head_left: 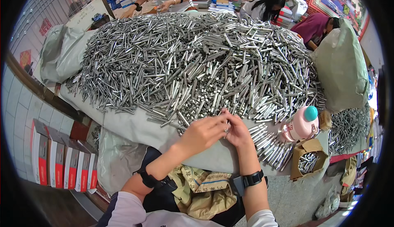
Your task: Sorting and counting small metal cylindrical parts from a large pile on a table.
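In front of me spreads a big heap of silvery metal rods or tubes, with short shiny metal pieces at its near edge. My left hand and my right hand meet just in front of that edge, fingers closed and pinched together. Between the fingertips shows a bit of a small metal part; the fingers hide most of it, so its exact kind cannot be made out. Right of my hands lie rods in a fanned row on the grey cloth.
A pink bottle with a teal cap stands right of my hands, beside an open carton of metal pieces. Sacks flank the heap. Red and white boxes stand lower left. Several people work beyond the table. Cloth sacking covers my lap.
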The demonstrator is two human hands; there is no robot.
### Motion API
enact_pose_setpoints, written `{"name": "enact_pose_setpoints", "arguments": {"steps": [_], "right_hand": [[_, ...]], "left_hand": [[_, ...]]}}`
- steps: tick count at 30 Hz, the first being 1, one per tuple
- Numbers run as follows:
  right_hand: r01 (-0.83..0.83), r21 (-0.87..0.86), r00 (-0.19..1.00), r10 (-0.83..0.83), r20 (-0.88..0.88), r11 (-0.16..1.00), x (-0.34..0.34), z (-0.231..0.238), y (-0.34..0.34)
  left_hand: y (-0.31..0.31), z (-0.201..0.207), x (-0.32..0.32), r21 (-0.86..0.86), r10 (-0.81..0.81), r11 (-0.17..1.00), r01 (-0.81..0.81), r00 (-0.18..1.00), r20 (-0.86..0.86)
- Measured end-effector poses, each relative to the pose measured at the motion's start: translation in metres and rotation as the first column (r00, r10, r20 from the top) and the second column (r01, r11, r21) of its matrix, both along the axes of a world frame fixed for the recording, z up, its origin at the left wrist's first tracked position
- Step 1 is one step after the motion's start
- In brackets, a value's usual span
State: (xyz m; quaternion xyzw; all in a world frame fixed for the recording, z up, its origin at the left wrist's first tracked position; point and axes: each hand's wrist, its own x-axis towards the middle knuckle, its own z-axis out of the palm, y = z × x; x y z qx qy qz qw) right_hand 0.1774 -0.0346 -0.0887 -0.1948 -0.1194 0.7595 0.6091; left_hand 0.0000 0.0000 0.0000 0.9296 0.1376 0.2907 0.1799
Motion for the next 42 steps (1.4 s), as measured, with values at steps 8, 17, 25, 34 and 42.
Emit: {"name": "enact_pose_setpoints", "arguments": {"steps": [8,17,25,34,42], "right_hand": [[0.121,-0.081,0.982,-0.131,-0.135,0.989,-0.008,0.013,0.0],[0.149,-0.102,0.975,-0.164,-0.15,0.984,-0.006,0.008,0.002],[0.14,-0.097,0.967,-0.157,-0.2,0.985,-0.006,0.008,0.001],[0.167,-0.139,0.968,-0.19,-0.167,0.976,-0.007,0.013,0.0],[0.168,-0.135,0.977,-0.183,-0.111,0.976,-0.009,0.014,0.0]], "left_hand": [[0.082,-0.027,-0.08,-0.239,0.679,0.712,-0.66,0.734,-0.002],[0.069,-0.046,-0.106,0.022,0.646,0.762,-0.648,0.755,-0.112],[0.082,-0.044,-0.12,-0.364,0.703,0.624,-0.692,0.7,-0.127],[0.077,-0.032,-0.115,-0.534,0.739,0.608,-0.587,0.665,0.109],[0.104,-0.035,-0.105,-0.626,0.671,0.65,-0.43,0.712,0.207]]}}
